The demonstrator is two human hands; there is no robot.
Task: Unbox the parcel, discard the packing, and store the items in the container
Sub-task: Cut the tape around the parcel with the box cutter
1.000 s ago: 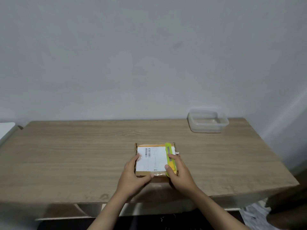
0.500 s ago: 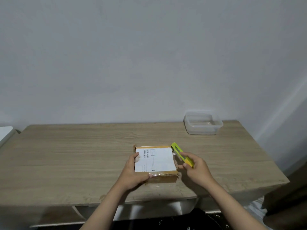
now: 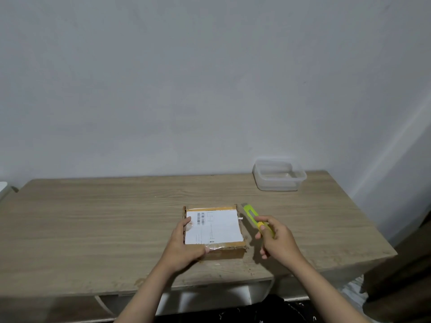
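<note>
While table (image 3: 93, 229) bears all | container (image 3: 278, 176) empty, far right, well apart | parcel (image 3: 214, 229) flat, centre, still taped | my left hand (image 3: 184, 245) clamps its near-left corner | my right hand (image 3: 277, 238) closed round cutter (image 3: 254, 216), just right of parcel, long axis pointing away, along its right edge.

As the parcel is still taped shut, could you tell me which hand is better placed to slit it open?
The right hand: it holds the yellow-green cutter beside the parcel, while the left hand steadies it.
</note>
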